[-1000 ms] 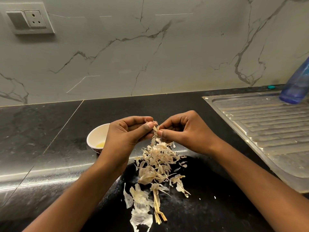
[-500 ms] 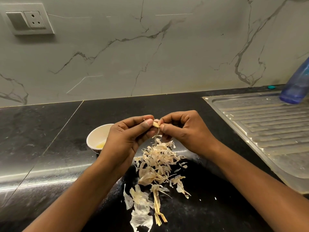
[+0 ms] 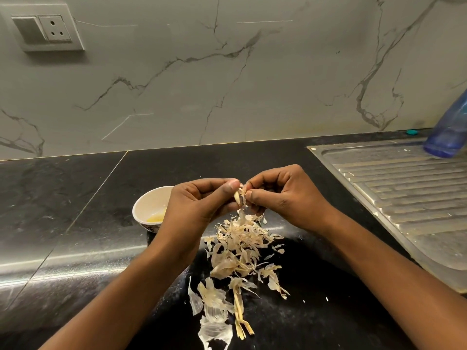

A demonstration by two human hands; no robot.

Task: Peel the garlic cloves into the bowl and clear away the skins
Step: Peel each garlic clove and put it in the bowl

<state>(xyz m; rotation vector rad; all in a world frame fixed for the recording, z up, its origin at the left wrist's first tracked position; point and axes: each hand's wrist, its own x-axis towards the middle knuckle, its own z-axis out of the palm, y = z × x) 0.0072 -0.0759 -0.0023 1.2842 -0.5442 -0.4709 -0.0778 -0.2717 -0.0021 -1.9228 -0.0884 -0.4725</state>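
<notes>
We are pinching a garlic clove between left hand and right hand, holding it above the skins lying on the counter, bowl sitting just left.

Head view, angled down, close over countertop

was a kitchen, black polished stone countertop, grey veined marble-look backsplash, ribbed steel sink drainboard sat at right, switch-and-socket plate on wall, blurred blue bottle at drainboard's far edge, probably spray cleaner, garlic skins lay on counter
</notes>
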